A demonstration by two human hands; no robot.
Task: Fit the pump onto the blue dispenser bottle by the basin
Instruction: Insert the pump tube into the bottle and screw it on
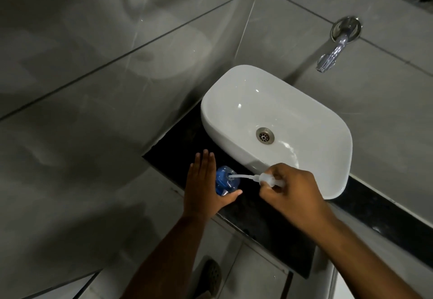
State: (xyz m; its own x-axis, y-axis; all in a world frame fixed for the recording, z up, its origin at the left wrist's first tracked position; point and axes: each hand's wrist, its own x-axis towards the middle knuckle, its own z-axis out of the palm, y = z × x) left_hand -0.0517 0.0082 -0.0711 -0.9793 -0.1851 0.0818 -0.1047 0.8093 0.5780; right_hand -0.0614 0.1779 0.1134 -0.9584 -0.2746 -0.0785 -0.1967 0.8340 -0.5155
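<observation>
The blue dispenser bottle (226, 181) stands upright on the black counter (257, 219), left of the white basin (276, 125). My left hand (202, 186) rests against the bottle's left side, fingers straight and apart, thumb curled under its near side. My right hand (290, 191) is closed around the white pump (269, 179). The pump lies almost level, and the tip of its clear tube (241, 176) sits in the bottle's open neck.
A chrome tap (332, 50) juts from the tiled wall above the basin. Grey wall tiles close off the left and back. A dark floor drain (212, 275) shows below the counter's front edge.
</observation>
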